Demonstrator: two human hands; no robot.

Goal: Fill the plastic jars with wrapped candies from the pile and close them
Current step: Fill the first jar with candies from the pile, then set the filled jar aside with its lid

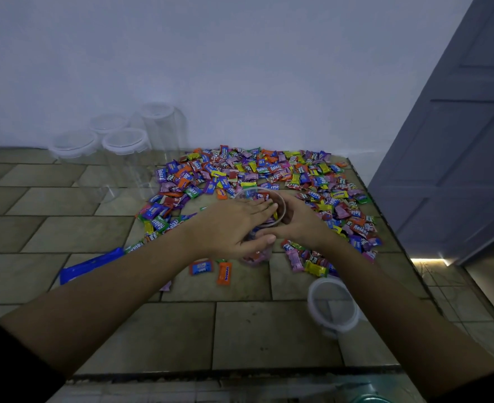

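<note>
A clear plastic jar [258, 257] stands open in the middle of the tiled counter, partly filled with wrapped candies. My left hand [234, 225] lies over its mouth with straight fingers, and its thumb touches the jar's near wall. My right hand [299, 221] grips the jar's right side at the rim. The pile of colourful wrapped candies [269, 173] spreads behind and to both sides of the jar. The jar's lid [331, 305] lies flat on the counter at the near right, under my right forearm.
Several empty closed jars [125, 158] stand at the back left by the wall. A blue wrapper [90, 264] lies at the left. Loose candies [224, 273] lie in front of the jar. A door [455, 146] stands at the right, beyond the counter edge.
</note>
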